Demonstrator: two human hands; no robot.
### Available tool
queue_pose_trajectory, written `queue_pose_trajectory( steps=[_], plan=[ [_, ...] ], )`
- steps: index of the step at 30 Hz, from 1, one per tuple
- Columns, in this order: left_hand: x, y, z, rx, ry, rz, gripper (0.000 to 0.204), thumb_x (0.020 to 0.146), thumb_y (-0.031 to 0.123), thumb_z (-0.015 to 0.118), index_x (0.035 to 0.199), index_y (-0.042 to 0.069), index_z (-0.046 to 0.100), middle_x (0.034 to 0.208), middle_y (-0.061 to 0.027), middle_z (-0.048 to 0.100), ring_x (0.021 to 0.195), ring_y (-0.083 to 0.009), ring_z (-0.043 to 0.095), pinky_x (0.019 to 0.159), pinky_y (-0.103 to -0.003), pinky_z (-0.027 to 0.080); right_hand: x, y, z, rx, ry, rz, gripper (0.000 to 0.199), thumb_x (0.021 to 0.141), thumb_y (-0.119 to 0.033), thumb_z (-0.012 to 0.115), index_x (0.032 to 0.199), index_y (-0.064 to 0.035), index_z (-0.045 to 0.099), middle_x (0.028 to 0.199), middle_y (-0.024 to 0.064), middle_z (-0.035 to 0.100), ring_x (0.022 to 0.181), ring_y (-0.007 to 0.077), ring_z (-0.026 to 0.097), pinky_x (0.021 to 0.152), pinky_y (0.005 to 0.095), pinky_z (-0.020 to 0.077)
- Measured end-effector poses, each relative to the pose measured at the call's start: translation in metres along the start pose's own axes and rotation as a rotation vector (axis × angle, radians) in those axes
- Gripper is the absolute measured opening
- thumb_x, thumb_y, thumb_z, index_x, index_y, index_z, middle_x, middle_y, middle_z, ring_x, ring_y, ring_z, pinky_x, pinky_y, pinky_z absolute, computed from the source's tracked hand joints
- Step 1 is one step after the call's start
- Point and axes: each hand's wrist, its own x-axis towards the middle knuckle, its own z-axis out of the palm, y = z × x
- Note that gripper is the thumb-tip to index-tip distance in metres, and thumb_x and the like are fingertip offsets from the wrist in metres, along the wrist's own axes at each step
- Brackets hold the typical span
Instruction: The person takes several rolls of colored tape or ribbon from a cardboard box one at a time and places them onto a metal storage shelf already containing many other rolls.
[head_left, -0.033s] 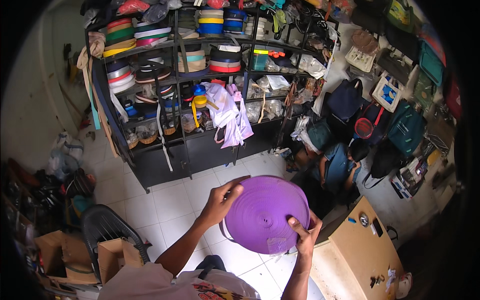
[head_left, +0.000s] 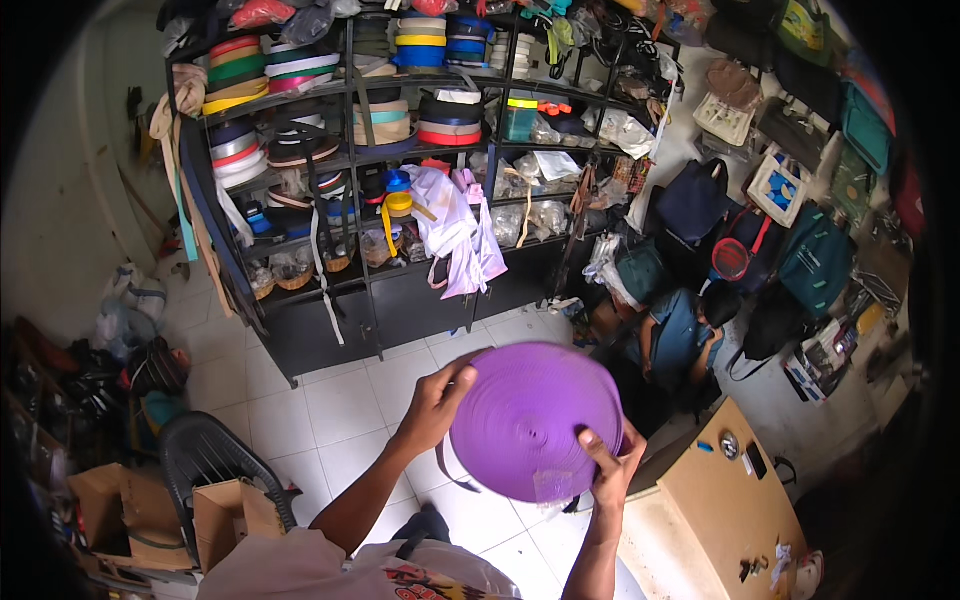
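Note:
A large flat roll of purple webbing [head_left: 530, 400] is held up in front of me, its coiled face turned toward me. My left hand [head_left: 437, 408] grips its upper left edge, fingers going behind it and thumb along the rim. On the lower right, my right hand [head_left: 612, 462] has its thumb pressed on the coiled face while the fingers wrap round behind. Clear tape [head_left: 556, 487] sticks to the lower part of the roll. From its left side hangs a loose strap end [head_left: 447, 466].
Ahead stands a black shelf [head_left: 310, 325] stacked with webbing rolls [head_left: 446, 42]. At right are a wooden desk [head_left: 730, 500], a seated person in a blue shirt [head_left: 676, 335] and hanging bags [head_left: 693, 197]. A black chair [head_left: 215, 450] and open cardboard boxes [head_left: 155, 505] are at left.
The purple roll has risen slightly in my hands. Its loose strap end hangs farther out at the lower left. Both hands keep their hold.

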Motion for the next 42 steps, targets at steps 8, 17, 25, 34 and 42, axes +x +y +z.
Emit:
queue_pose_trajectory(
  steps=[8, 17, 25, 34, 42],
  plan=[
    [0.172, -0.058, 0.026, -0.081, 0.351, 0.089, 0.052, 0.103, 0.037, 0.035, 0.138, -0.002, 0.042, 0.122, -0.0121, 0.058, 0.114, -0.0172, 0.051, 0.1, -0.031, 0.037, 0.175, 0.05, 0.121, 0.428, 0.329, -0.239, 0.035, 0.083, -0.019, 0.071, 0.103, 0.0069, 0.061, 0.094, 0.0094, 0.064, 0.081, 0.0155, 0.059, 0.08, 0.0287, 0.0461],
    [0.366, -0.103, 0.065, -0.24, 0.513, 0.15, 0.054, 0.103, 0.041, 0.033, 0.134, -0.002, 0.043, 0.125, -0.0126, 0.052, 0.116, -0.0184, 0.046, 0.101, -0.032, 0.033, 0.336, 0.105, 0.192, 0.563, 0.595, -0.187, 0.053, 0.084, -0.026, 0.071, 0.12, 0.0037, 0.045, 0.114, 0.0139, 0.055, 0.099, 0.0185, 0.055, 0.089, 0.0346, 0.0454],
    [0.544, -0.121, 0.077, -0.275, 0.308, 0.304, 0.045, 0.102, 0.033, 0.041, 0.131, 0.0, 0.049, 0.12, -0.0088, 0.058, 0.111, -0.0147, 0.05, 0.099, -0.029, 0.036, 0.496, 0.115, 0.153, 0.399, 0.158, -0.295, 0.051, 0.082, -0.017, 0.069, 0.124, 0.005, 0.047, 0.115, 0.0119, 0.056, 0.102, 0.0196, 0.056, 0.092, 0.0345, 0.0434],
    [0.755, -0.144, 0.127, -0.08, 0.323, 0.374, 0.044, 0.098, 0.036, 0.051, 0.119, -0.002, 0.043, 0.096, -0.0197, 0.061, 0.087, -0.027, 0.062, 0.078, -0.037, 0.047, 0.738, 0.123, 0.151, 0.565, 0.298, -0.361, 0.04, 0.087, -0.011, 0.063, 0.123, 0.0015, 0.055, 0.11, 0.0098, 0.061, 0.098, 0.0176, 0.059, 0.089, 0.0316, 0.0456],
    [0.918, -0.176, 0.131, 0.207, 0.511, 0.527, 0.046, 0.095, 0.036, 0.056, 0.117, -0.002, 0.044, 0.107, -0.0216, 0.054, 0.1, -0.0274, 0.055, 0.089, -0.039, 0.042, 0.922, 0.163, 0.211, 0.802, 0.203, -0.236, 0.033, 0.092, -0.014, 0.058, 0.121, 0.0005, 0.054, 0.113, 0.0129, 0.061, 0.102, 0.0233, 0.062, 0.088, 0.036, 0.0512]
  ],
)
